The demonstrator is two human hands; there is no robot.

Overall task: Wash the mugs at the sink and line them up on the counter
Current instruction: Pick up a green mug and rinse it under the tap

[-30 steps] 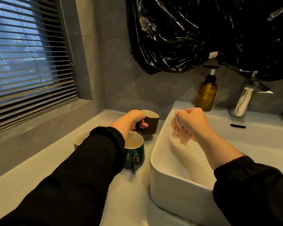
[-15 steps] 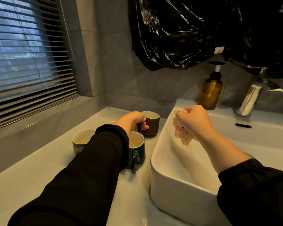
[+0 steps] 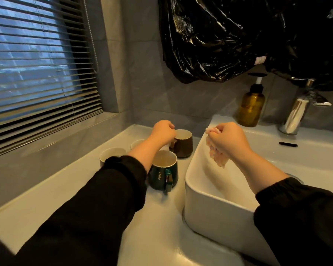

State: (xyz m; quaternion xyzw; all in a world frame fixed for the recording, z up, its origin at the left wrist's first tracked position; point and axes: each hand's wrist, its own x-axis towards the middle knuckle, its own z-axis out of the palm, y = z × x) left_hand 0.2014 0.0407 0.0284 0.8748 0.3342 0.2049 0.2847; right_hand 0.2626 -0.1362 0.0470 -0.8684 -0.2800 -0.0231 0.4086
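Several mugs stand on the counter [image 3: 69, 191] left of the sink [image 3: 200, 204]. The brown mug [image 3: 184, 147] is farthest, close to the sink's rim. A dark green mug [image 3: 161, 174] marked "Hello" stands in front of it. A pale mug [image 3: 112, 153] and another pale rim [image 3: 137, 143] lie partly behind my left arm. My left hand [image 3: 162, 132] hovers curled at the brown mug's left rim, above its handle; its fingers are hidden from me. Over the basin's left edge, my right hand [image 3: 227, 140] grips a crumpled pink cloth [image 3: 216, 157].
An amber soap pump bottle [image 3: 251, 106] and a chrome faucet [image 3: 296, 114] stand behind the basin. A small dark object [image 3: 287, 144] lies on the sink ledge. Black plastic sheeting [image 3: 238, 35] hangs above. A window with blinds [image 3: 37, 64] fills the left wall.
My left hand has risen from the brown mug's handle to beside its rim. The mug itself stays on the counter. My right hand keeps the cloth in place.
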